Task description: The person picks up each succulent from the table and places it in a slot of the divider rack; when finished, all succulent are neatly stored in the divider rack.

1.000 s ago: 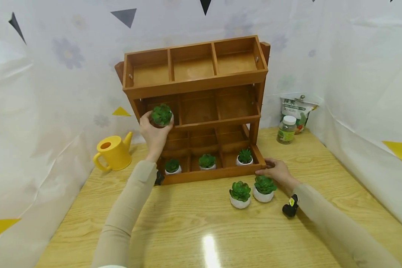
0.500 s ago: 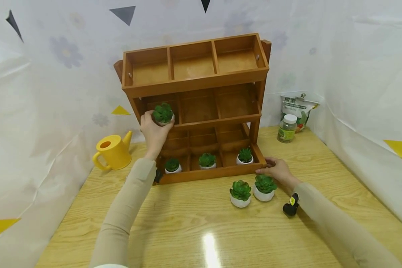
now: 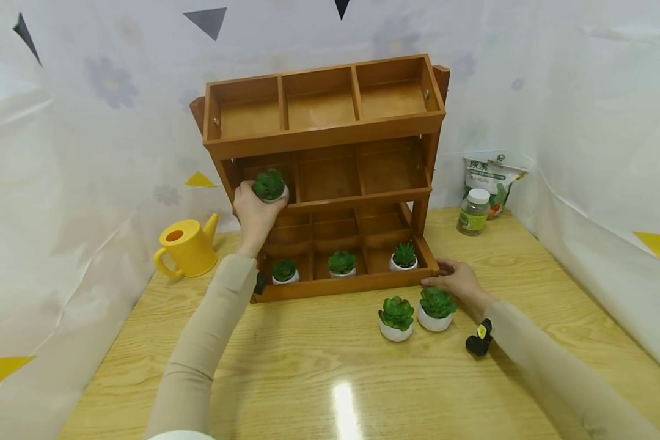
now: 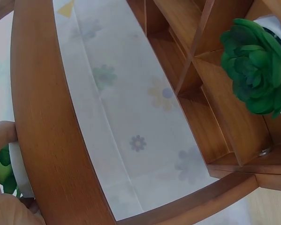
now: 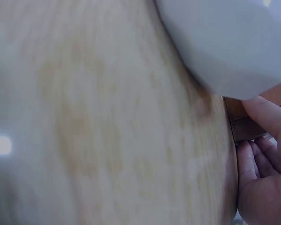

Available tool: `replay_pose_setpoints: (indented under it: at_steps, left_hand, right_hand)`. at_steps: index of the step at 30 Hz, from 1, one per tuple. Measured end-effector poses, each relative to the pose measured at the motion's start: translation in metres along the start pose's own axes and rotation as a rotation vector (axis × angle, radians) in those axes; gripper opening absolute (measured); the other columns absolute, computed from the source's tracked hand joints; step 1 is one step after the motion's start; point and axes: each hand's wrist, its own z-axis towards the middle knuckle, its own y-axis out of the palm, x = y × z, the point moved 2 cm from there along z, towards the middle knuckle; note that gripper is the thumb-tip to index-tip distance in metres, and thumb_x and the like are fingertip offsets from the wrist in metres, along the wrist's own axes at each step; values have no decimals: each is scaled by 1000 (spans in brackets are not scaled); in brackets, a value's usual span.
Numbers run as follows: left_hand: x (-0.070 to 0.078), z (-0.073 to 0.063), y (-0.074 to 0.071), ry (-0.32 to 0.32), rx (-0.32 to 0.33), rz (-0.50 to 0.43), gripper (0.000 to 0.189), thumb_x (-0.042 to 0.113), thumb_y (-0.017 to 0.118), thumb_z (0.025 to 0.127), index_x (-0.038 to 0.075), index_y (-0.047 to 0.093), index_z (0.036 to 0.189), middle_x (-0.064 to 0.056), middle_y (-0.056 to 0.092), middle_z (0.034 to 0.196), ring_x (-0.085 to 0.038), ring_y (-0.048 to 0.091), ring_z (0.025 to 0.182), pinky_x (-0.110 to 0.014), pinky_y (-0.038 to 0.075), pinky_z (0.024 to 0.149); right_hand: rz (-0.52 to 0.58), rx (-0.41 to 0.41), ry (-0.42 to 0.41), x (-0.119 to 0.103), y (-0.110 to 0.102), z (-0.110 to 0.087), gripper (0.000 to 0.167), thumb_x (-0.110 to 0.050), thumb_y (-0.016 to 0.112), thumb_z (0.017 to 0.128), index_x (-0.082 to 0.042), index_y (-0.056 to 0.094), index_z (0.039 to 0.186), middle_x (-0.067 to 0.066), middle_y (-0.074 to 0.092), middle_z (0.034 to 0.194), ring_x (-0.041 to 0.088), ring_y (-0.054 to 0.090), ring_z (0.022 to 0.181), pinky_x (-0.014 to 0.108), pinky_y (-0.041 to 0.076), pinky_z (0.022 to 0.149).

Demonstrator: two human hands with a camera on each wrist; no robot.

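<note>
My left hand (image 3: pixel 255 215) holds a potted succulent (image 3: pixel 269 184) by its white pot, at the left compartment of the middle tier of a brown wooden plant stand (image 3: pixel 324 133). In the left wrist view, the fingers (image 4: pixel 9 209) lie on the white pot (image 4: pixel 20 171), partly behind a wooden rail (image 4: pixel 51 112). My right hand (image 3: pixel 458 284) grips the stand's lower right corner. In the right wrist view its thumb (image 5: pixel 267 112) presses the wood, with the fingers curled below. Three small succulents, left (image 3: pixel 285 271), middle (image 3: pixel 342 263) and right (image 3: pixel 404 256), sit in the bottom tier.
Two potted succulents, one nearer (image 3: pixel 396 319) and one farther (image 3: pixel 436 308), stand on the table (image 3: pixel 308 366) before the right hand. A yellow watering can (image 3: pixel 187 248) is at the left. A lidded jar (image 3: pixel 473 212) and a printed bag (image 3: pixel 492 177) stand back right.
My left hand has shifted slightly right with the succulent, and the pot has tipped more upright, showing more of its white side. The right hand keeps its place on the stand's corner.
</note>
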Motion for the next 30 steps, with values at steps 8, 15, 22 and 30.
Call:
replay_pose_setpoints:
  at_steps: [8,15,22,30]
  left_hand:
    - [3,-1,0,-26,-21,-5,57,28,77,78,-1,48,116,-22,48,114,-38,48,108,-52,42,93]
    - [4,-1,0,-40,-27,1,58,28,77,78,-2,48,117,-22,48,116,-38,47,109,-52,43,94]
    - [5,0,1,-46,-48,16,61,29,76,79,-5,45,121,-24,44,120,-39,44,112,-51,41,97]
    - [2,-4,3,-12,-8,-26,66,29,74,81,-4,41,128,-24,41,124,-38,42,114,-50,38,100]
  right_hand:
    - [-102,-3,-22,2,-4,-1,88,-27,76,84,7,26,148,32,42,141,41,50,124,28,54,86]
    - [-172,6,-18,0,-5,-1,88,-32,75,84,5,27,148,31,41,142,42,47,126,39,52,92]
    - [-193,3,-40,-6,-5,-5,86,-32,74,85,6,28,147,32,43,141,42,50,124,37,53,89]
    - [-187,6,-23,-4,-4,-3,86,-31,74,84,5,29,147,30,43,141,40,50,124,33,53,87]
